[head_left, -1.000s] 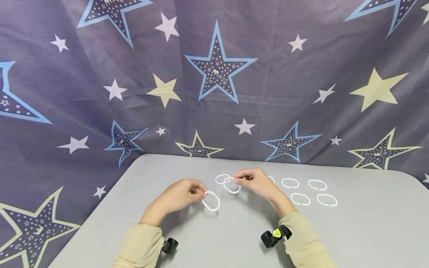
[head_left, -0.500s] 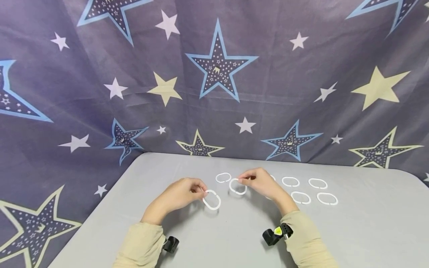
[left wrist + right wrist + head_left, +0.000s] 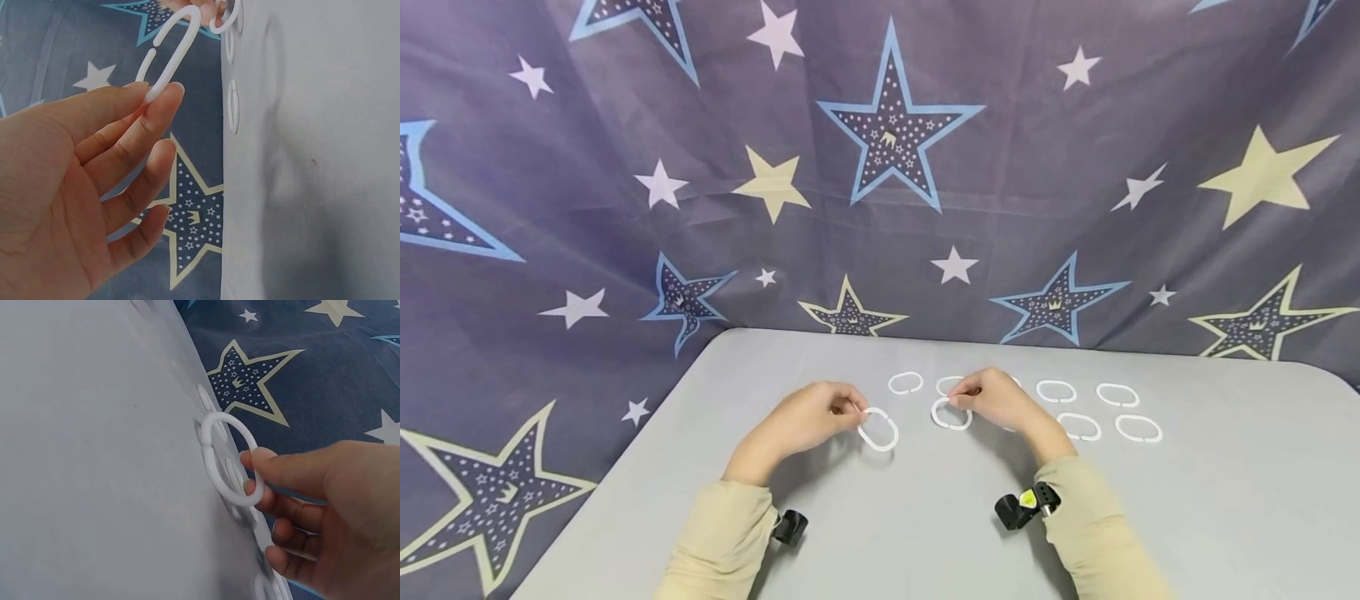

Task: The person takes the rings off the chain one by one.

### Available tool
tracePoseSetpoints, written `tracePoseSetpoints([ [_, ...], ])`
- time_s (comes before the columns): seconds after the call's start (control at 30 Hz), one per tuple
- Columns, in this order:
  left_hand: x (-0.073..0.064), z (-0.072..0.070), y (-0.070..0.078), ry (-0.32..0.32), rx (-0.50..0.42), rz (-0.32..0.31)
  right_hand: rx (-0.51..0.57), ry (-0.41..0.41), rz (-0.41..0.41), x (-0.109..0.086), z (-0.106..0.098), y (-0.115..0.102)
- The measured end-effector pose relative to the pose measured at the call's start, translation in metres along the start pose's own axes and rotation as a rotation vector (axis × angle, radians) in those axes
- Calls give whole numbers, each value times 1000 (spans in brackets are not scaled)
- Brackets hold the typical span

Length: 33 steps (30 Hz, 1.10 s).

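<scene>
My left hand (image 3: 805, 423) pinches a white plastic oval link (image 3: 180, 53) between thumb and index finger. That link stands tilted above the table, and the small gap in its side shows in the left wrist view. The other fingers are loosely bent beneath. To the right, my right hand (image 3: 1000, 402) pinches a second white link (image 3: 215, 470) by its edge with thumb and fingertips. In the head view this link is close over the table, just in front of a back-row link partly covered by the right hand.
Several more white links lie flat in two rows on the grey table (image 3: 910, 517), among them a back-left link (image 3: 905, 393) and a front-right link (image 3: 1138, 441). Behind the table hangs a dark star-patterned curtain (image 3: 880, 229). A small black camera sits on each wrist.
My right hand has carried its link to the right, away from the back-left link it overlapped in view. The left hand holds its link almost still. The head view has tilted slightly.
</scene>
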State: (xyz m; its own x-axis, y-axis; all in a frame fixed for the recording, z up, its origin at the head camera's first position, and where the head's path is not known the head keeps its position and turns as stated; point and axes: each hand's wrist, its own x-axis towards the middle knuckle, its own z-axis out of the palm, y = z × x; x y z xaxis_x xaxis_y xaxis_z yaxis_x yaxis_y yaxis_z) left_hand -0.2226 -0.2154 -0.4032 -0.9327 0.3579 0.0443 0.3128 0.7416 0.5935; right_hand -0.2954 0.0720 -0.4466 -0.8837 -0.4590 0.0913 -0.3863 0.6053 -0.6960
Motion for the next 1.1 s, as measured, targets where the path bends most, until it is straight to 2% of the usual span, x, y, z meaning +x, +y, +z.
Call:
tracePoseSetpoints([
  [0.4,2,0,0,-16,-7,-13,-51,28,-10,0,-3,9],
  [0.83,-1,-2,3,4,-9,-28,-70,35,14,-2,-3,7],
  [0.93,0,-1,4,25,16,-50,-75,40,21,-2,-3,8],
  [1.1,3,0,6,107,54,-130,-88,48,28,-2,-3,9],
])
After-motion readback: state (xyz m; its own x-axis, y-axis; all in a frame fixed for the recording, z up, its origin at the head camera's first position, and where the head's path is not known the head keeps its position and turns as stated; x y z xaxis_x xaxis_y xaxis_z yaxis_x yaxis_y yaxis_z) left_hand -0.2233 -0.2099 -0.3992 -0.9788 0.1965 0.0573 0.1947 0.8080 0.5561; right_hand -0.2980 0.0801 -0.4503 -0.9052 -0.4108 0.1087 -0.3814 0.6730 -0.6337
